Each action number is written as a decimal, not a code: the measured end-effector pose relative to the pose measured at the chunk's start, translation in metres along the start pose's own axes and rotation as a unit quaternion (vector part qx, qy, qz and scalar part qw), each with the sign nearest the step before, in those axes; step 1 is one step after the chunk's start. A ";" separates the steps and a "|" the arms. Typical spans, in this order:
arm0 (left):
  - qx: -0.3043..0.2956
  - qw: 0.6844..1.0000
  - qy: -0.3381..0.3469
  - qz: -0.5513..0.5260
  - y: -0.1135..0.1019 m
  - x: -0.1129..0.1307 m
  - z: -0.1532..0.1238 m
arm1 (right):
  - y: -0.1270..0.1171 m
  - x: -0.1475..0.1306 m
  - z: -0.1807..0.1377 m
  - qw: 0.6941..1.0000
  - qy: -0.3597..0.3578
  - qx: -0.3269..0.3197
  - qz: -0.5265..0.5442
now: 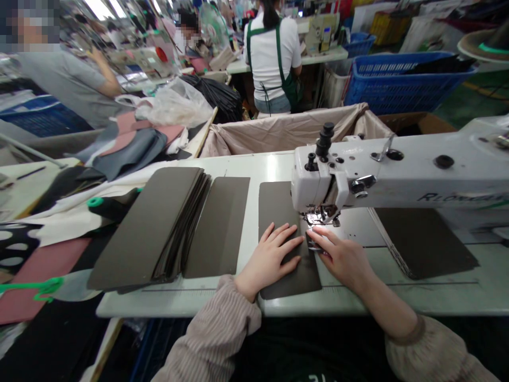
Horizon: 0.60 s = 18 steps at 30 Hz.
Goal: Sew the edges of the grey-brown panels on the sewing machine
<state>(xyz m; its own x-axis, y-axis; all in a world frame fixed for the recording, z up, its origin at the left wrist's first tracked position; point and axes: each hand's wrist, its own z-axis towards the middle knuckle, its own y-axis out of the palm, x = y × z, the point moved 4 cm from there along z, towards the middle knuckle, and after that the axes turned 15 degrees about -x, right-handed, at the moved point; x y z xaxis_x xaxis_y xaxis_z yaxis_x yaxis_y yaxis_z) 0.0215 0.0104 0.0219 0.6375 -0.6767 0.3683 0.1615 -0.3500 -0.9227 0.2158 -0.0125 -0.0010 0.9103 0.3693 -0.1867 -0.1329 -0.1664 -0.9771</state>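
Head view: left fingers [293,243] splayed on panel [297,278], right fingers [323,239] outstretched at its edge; tabletop strip [253,204] leftward

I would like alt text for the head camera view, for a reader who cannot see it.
A person's left hand rests on a dark panel at a white sewing machine, the right hand near the lit presser foot. A stack of similar panels lies to the left, more panels to the right; other people are in the background.

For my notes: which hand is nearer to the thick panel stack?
Left. The left hand rests on a panel right of the thick stack; the right hand is farther right, near the presser foot.
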 end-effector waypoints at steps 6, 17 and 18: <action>0.003 1.000 -0.002 -0.002 0.000 0.000 0.000 | 0.001 0.000 0.000 1.000 0.005 -0.008 0.000; 0.011 1.000 0.004 -0.006 0.002 -0.001 0.000 | -0.001 0.000 0.000 1.000 -0.003 0.006 0.005; 0.012 1.000 0.005 -0.007 0.002 -0.001 0.000 | -0.001 0.000 0.000 1.000 -0.002 0.005 0.005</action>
<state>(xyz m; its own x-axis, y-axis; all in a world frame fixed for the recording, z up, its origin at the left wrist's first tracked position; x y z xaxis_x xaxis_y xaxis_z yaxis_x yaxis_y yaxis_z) 0.0209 0.0103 0.0201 0.6274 -0.6788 0.3816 0.1883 -0.3432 -0.9202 0.2160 -0.0125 -0.0004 0.9071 0.3717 -0.1974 -0.1464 -0.1611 -0.9760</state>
